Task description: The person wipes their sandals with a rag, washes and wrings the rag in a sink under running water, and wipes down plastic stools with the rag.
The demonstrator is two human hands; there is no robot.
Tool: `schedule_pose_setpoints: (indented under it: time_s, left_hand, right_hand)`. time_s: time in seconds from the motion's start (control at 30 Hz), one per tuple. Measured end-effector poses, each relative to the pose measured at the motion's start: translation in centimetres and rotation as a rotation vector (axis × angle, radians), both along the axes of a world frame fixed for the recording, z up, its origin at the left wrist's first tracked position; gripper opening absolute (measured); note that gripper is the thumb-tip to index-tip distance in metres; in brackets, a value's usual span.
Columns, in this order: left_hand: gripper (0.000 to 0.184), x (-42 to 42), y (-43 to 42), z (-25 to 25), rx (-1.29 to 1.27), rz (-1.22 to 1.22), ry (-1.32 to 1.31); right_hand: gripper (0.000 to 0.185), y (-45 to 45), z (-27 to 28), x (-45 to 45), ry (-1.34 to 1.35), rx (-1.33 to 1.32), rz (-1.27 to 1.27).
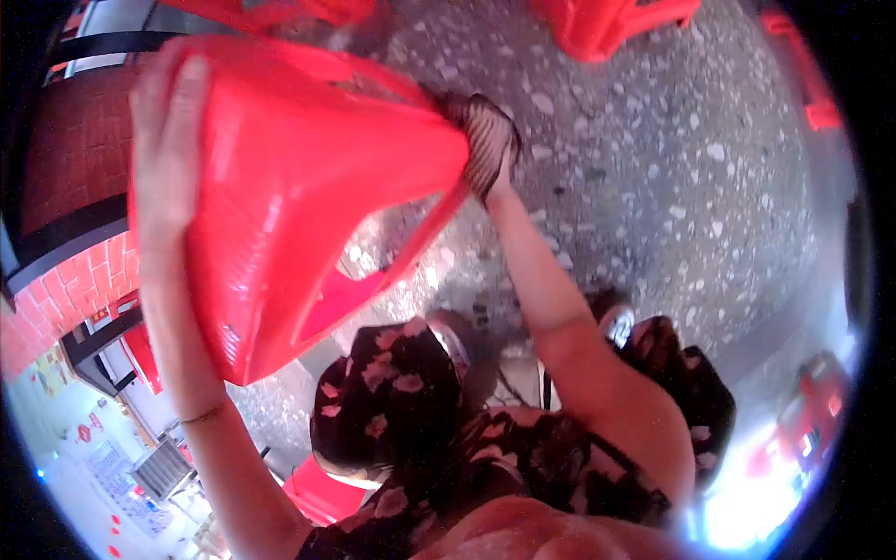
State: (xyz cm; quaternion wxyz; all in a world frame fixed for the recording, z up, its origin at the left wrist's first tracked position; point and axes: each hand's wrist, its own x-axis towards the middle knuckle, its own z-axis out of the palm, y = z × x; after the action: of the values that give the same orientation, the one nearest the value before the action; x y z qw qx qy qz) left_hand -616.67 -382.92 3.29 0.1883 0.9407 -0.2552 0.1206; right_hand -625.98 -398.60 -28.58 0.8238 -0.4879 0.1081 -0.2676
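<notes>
A red plastic stool (271,177) is tilted on its side in front of me, its seat toward the left and its legs toward the right. My left hand (171,149) lies along the seat side with its fingers stretched, blurred by motion. At the leg end, my right hand (485,145) holds a dark striped cloth (492,140) against the stool. The cloth covers most of that hand, so its fingers are hidden.
More red stools stand at the top (597,23) and at the right edge (812,84). The floor (691,187) is speckled stone. A brick wall (79,289) with dark bars is at the left. Another red seat (327,490) is at the lower left.
</notes>
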Motion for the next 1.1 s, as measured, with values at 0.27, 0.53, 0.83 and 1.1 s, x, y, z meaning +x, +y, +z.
schedule_pose_setpoints:
  time_s: [0.27,0.53,0.83,1.1]
  left_hand:
    - [0.049,4.9,4.1,0.4,-0.186,-0.027,0.184]
    - [0.051,2.6,1.6,-0.4,-0.318,0.252,0.469]
    - [0.06,-1.1,-2.8,0.7,-0.346,0.384,0.492]
    - [0.059,-0.6,-2.7,0.6,-0.33,0.361,0.487]
  right_hand:
    - [0.033,-0.8,-6.7,-3.5,0.284,-0.672,-0.247]
    - [0.034,7.4,15.3,-2.2,0.191,-0.471,-0.418]
    - [0.02,0.9,10.3,-2.4,0.267,-0.387,0.276]
    - [0.033,4.1,-7.0,-1.7,-0.149,0.459,-0.094]
